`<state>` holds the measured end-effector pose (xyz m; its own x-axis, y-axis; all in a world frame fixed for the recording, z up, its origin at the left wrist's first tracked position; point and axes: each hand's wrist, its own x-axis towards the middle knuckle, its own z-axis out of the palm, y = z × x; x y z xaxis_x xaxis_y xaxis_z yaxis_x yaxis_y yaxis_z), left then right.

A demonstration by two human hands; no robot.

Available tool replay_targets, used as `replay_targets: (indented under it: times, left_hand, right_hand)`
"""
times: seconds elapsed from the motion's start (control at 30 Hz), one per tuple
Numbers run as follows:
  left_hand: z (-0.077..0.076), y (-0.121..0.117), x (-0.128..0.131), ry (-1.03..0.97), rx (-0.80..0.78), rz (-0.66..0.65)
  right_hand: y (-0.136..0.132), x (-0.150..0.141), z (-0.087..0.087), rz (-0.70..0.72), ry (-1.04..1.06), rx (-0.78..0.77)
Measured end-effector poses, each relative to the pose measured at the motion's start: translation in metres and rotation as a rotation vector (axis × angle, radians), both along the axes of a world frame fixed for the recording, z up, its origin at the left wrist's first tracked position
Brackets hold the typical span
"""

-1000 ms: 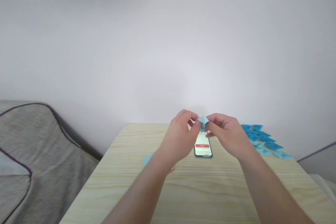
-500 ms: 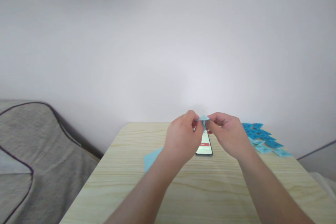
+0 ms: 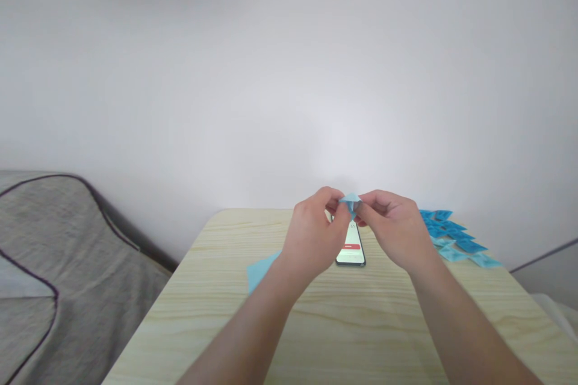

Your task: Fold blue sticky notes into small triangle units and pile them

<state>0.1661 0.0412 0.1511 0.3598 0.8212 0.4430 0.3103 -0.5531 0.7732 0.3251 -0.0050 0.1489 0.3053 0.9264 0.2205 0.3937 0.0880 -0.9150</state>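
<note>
Between my two hands is a small light-blue folded paper [image 3: 351, 200], raised above the table with a peaked top. My left hand [image 3: 316, 231] pinches its left side between thumb and fingers. On the opposite side, my right hand [image 3: 392, 225] grips the same paper with thumb and forefinger. Below it lies a phone [image 3: 352, 252] with its screen lit, its upper part covered by the hands and paper. Part of a flat light-blue paper sheet [image 3: 261, 271] shows beside my left forearm, which hides the rest.
Several dark-blue folded paper pieces [image 3: 451, 231] lie in rows at the table's right, with a few light-blue folded pieces [image 3: 453, 252] in front. The wooden table [image 3: 352, 331] meets a white wall [image 3: 289, 102] behind. Grey fabric [image 3: 103, 289] with dark piping stands at the left.
The folded paper has risen slightly and its front looks a little more opened out. My left fingers have shifted on it; both hands still hold it.
</note>
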Motion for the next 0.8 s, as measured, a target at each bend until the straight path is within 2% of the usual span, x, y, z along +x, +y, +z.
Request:
replay_targets:
  times: [0.27, 0.5, 0.7, 0.8]
  left_hand:
    - [0.0002, 0.0049, -0.0033, 0.007, -0.049, 0.030]
    - [0.0018, 0.0053, -0.0043, 0.019, -0.070, 0.074]
    - [0.0020, 0.0049, -0.0046, 0.063, -0.125, 0.050]
    - [0.0006, 0.0044, -0.0045, 0.124, -0.095, 0.056]
  right_hand:
    - [0.0013, 0.0031, -0.0034, 0.060, -0.006, -0.008]
    - [-0.0015, 0.0067, 0.0027, 0.084, -0.066, -0.052]
    - [-0.0037, 0.0040, 0.0036, 0.021, -0.166, -0.043]
    - [-0.0062, -0.0022, 0.0034, -0.043, -0.237, -0.025]
